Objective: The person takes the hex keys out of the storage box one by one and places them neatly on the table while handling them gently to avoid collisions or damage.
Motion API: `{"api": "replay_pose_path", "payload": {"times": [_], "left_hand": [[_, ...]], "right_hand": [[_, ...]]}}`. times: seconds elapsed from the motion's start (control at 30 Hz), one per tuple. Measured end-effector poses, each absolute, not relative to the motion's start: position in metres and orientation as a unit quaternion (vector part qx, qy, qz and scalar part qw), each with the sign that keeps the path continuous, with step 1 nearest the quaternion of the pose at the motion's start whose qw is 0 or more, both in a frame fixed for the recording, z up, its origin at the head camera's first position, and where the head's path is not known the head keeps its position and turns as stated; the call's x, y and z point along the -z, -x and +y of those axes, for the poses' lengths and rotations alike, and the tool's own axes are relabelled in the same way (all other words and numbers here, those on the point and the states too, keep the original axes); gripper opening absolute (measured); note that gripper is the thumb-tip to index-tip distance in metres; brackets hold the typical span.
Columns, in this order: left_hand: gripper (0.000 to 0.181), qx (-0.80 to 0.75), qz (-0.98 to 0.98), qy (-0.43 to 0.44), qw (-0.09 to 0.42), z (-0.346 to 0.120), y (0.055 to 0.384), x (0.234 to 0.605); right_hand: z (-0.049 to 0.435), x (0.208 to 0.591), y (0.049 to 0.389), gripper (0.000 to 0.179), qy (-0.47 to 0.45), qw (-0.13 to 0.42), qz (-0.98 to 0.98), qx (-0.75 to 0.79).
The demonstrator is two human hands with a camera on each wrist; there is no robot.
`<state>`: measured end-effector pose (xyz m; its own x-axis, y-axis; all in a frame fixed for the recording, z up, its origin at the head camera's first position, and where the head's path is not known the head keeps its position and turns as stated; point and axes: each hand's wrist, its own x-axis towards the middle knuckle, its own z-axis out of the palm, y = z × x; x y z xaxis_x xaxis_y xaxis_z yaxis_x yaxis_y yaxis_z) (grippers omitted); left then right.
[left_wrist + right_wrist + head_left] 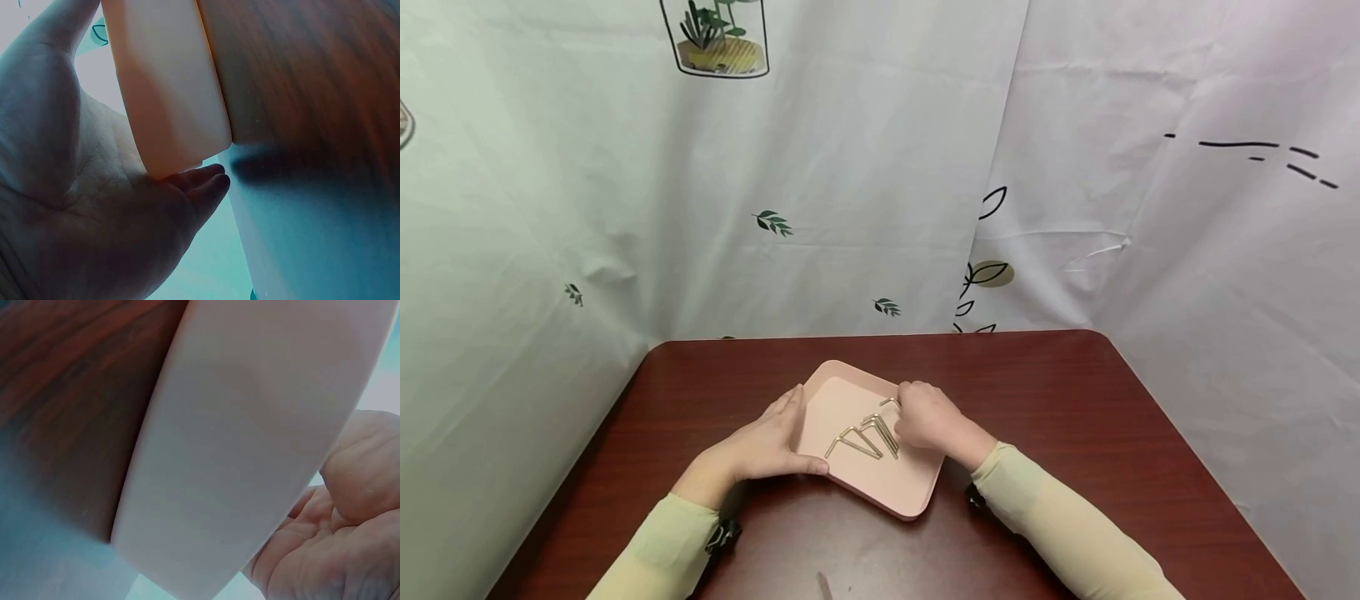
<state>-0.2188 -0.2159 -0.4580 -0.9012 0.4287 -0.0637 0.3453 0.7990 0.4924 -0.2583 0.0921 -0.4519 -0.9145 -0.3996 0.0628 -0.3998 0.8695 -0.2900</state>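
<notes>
The left hand (760, 442) is bracketing one corner of a pale pink, shallow, rounded-square tray (880, 485), its thumb lying along the near rim and its other fingers reaching along the left side; they are spreading wide apart and holding the corner between them. The tray is resting on a dark red-brown, wood-grained tabletop (1037, 400), stretching from these fingers across to those of the right hand (928, 421).

The right hand's fingers are curling down over the opposite side of the tray. One gold-coloured, L-shaped metal rod (891, 401) is showing its bent end just left of them; whether they are pinching it, one cannot tell, as the fingertips are hiding. Several similar gold-coloured rods (886, 438) are lying inside the tray, bunching just left of the right fingers and fanning towards the left thumb.

Pale yellow-green sleeves (658, 542) are covering both forearms. Beyond the fingers, a white cloth curtain (865, 167) with printed leaves is hanging behind the tabletop.
</notes>
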Motion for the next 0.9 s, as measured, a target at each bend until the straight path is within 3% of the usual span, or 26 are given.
{"api": "replay_pose_path", "payload": {"times": [0.9], "left_hand": [[0.149, -0.243, 0.943, -0.216, 0.072, -0.218, 0.219, 0.459]], "right_hand": [[0.11, 0.428, 0.251, 0.02, -0.169, 0.002, -0.971, -0.166]]}}
